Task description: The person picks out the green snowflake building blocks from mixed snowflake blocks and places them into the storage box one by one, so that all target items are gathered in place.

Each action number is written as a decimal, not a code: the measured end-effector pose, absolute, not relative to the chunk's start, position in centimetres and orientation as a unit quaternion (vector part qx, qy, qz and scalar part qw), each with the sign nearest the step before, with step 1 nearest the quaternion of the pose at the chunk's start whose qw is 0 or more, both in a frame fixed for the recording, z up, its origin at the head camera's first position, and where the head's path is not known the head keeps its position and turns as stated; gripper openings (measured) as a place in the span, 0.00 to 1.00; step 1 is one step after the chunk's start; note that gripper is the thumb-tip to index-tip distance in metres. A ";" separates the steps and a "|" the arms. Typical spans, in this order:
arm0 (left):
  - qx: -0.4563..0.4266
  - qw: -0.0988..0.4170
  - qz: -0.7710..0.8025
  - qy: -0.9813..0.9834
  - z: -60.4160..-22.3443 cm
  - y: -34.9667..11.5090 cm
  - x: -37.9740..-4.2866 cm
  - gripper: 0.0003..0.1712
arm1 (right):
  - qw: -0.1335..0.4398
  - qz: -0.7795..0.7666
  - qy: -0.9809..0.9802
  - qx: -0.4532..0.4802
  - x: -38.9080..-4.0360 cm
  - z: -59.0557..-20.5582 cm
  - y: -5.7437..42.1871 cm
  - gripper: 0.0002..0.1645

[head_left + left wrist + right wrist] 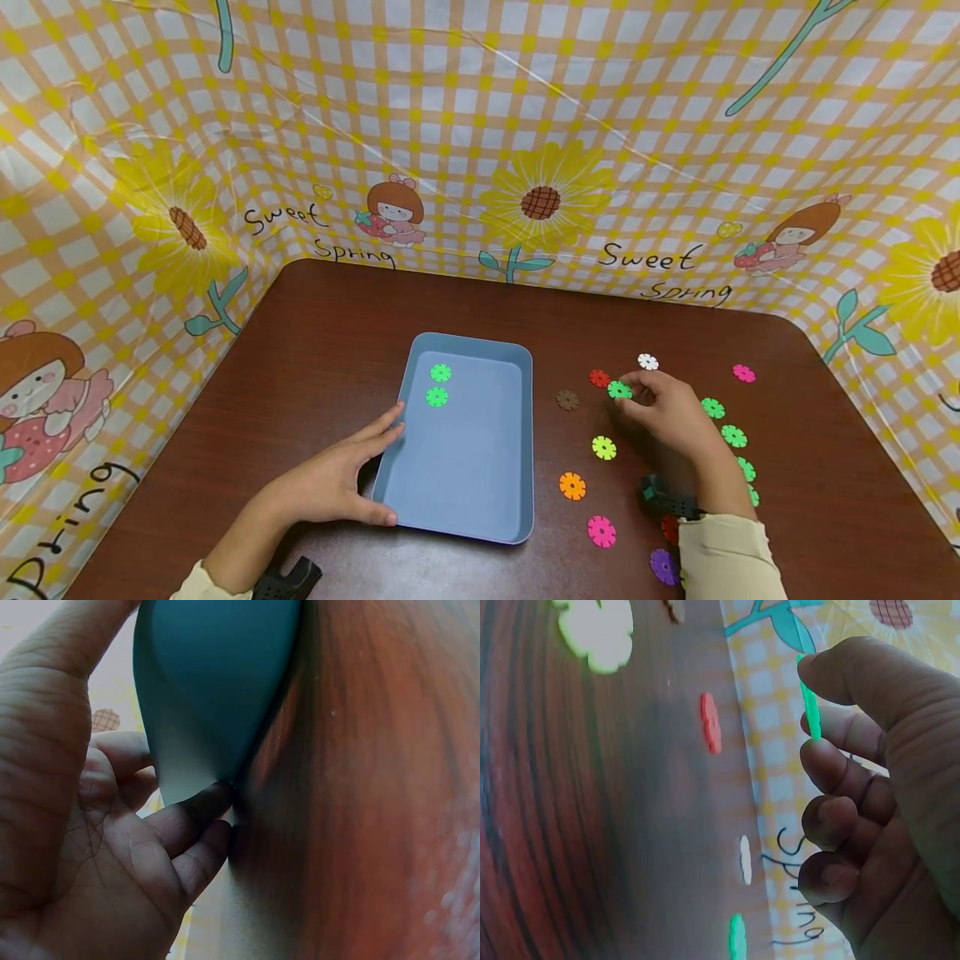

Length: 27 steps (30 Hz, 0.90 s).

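Observation:
Between thumb and fingertips, my right hand [663, 408] pinches a green notched disc [619, 390], held on edge and raised off the table in the right wrist view. A blue-grey rectangular tray [465, 525] lies at the middle of the table, and two green discs [437, 397] sit inside it near its far left corner. My left hand [330, 479] rests along the tray's left side, fingers spread, thumb at the near left corner. In the left wrist view, its fingertips [214, 799] touch the tray's outer wall.
Right of the tray lie several loose discs, among them red [598, 378], brown [567, 400], white [648, 362], yellow [603, 448], orange [572, 486] and pink [601, 531]. A row of green discs [734, 436] runs beside my right forearm. Patterned cloth [450, 125] walls the table.

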<state>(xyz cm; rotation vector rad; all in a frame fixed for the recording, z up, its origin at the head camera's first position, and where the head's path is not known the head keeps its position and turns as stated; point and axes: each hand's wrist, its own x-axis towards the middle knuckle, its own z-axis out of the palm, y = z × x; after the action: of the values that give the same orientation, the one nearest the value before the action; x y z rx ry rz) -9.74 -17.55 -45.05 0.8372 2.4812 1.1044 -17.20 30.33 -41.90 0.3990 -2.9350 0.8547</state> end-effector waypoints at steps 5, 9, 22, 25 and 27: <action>0.295 0.145 0.382 0.864 -45.0 -17.5 -9.7 0.65 | 0.039 0.280 -0.948 0.149 -17.2 -41.9 29.4 0.15; 0.287 0.153 0.383 0.865 -44.9 -17.5 -9.7 0.65 | 0.046 0.281 -0.945 0.163 -17.2 -41.8 28.5 0.15; 0.294 0.144 0.382 0.864 -45.1 -17.6 -9.7 0.66 | 0.037 0.285 -0.941 0.180 -17.1 -41.7 25.8 0.15; 0.293 0.146 0.383 0.864 -45.1 -17.5 -9.7 0.66 | 0.038 0.286 -0.939 0.187 -17.1 -41.5 25.3 0.15; 0.294 0.147 0.383 0.863 -45.0 -17.5 -9.7 0.66 | 0.038 0.286 -0.938 0.193 -17.0 -41.4 25.0 0.15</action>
<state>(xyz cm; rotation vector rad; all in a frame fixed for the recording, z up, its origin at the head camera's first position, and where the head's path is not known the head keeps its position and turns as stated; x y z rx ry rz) -9.71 -17.53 -45.02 0.8452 2.4853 1.1022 -17.01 25.01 -41.41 0.5920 -2.8759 0.8780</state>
